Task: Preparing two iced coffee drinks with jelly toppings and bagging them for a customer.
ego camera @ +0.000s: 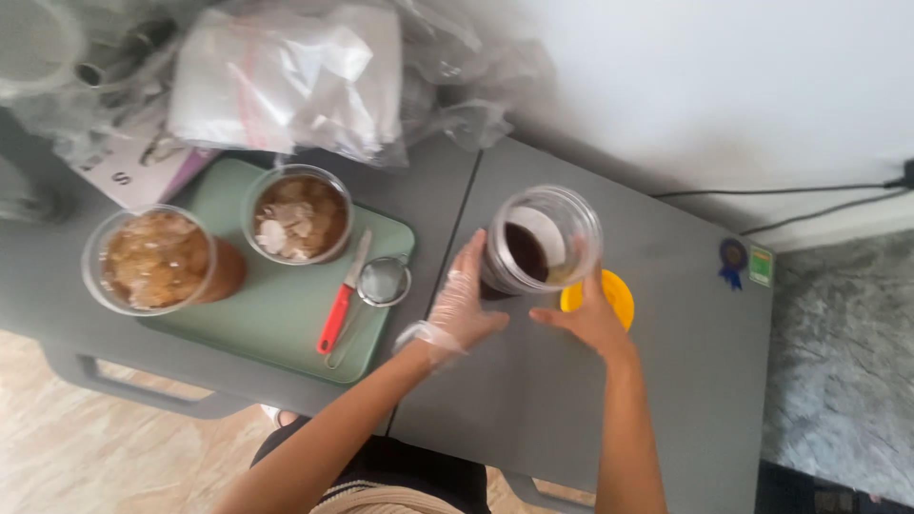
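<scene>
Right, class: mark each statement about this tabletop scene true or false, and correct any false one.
1. Both hands touch the clear glass jar of dark liquid. True: the gloved left hand and bare right hand are on its sides.
2. The jar's lid is screwed on. False: the jar is open, and a round yellow lid lies beside it.
3. The red-handled knife lies on the pale green tray. True.
4. The small metal mesh strainer sits inside a jar. False: it lies on the tray beside the knife.
5. The right hand wears a glove. False: only the left hand is gloved.
</scene>
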